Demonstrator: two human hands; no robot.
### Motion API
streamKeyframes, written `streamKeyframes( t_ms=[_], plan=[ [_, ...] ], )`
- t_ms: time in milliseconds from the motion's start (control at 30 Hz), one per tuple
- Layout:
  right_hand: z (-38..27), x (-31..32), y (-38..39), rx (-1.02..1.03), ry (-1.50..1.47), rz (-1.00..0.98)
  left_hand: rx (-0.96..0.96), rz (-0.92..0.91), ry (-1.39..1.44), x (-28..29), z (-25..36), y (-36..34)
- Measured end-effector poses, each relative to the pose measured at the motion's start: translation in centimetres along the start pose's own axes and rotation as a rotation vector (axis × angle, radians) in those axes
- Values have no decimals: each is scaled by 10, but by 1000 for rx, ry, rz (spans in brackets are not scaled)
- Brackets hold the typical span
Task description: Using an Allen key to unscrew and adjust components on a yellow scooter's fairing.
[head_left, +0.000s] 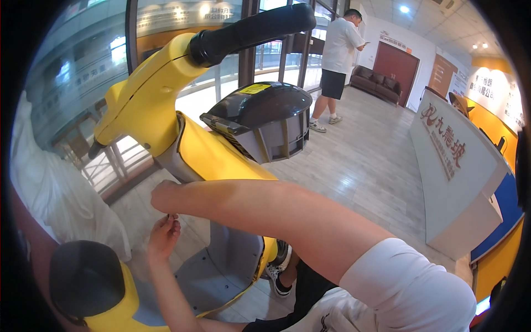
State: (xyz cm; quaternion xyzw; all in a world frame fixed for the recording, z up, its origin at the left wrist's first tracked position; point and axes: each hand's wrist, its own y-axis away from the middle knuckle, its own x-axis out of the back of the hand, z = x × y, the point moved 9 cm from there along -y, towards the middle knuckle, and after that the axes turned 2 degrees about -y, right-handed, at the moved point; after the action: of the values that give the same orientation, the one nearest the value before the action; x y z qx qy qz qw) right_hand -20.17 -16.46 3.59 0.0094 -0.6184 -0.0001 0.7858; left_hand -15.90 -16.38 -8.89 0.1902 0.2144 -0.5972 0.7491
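My right arm, in a white sleeve, reaches across the view to my right hand (165,196), which is closed, its fingers mostly turned out of sight. Just below it, my left hand (164,239) is pinched, with a tiny dark thing at its fingertips too small to name. The two hands almost meet. They are beside a yellow scooter (229,157), above its grey footboard (221,265). Beyond my hands rises its yellow handlebar housing (149,91) with a black grip (260,30). A rounded black seat-like part (86,279) is at lower left.
A grey box with a glossy black lid (265,105) stands out past the scooter's yellow panel. White cloth (55,188) drapes at left. A person (337,58) stands behind with a phone. A white counter (453,177) is at right, a brown sofa (376,83) at the back.
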Motion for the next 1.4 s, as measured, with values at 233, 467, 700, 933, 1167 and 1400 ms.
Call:
streamKeyframes(
  t_ms=[233,467,700,933,1167,1400],
  plan=[
    [-3,-2,10,69,49,-105,-730,344,-1461,-49,62,19],
    [-18,13,14,153,112,-137,-541,543,-1208,-10,62,21],
    [-13,4,20,158,135,-243,-363,209,-372,-1,42,3],
    [-4,20,20,92,96,-211,-504,274,-831,-17,64,16],
    [-1,11,18,79,201,-268,-224,183,-372,-10,40,10],
    [0,11,19,100,144,-244,-713,393,-1072,-26,70,18]
  ],
)
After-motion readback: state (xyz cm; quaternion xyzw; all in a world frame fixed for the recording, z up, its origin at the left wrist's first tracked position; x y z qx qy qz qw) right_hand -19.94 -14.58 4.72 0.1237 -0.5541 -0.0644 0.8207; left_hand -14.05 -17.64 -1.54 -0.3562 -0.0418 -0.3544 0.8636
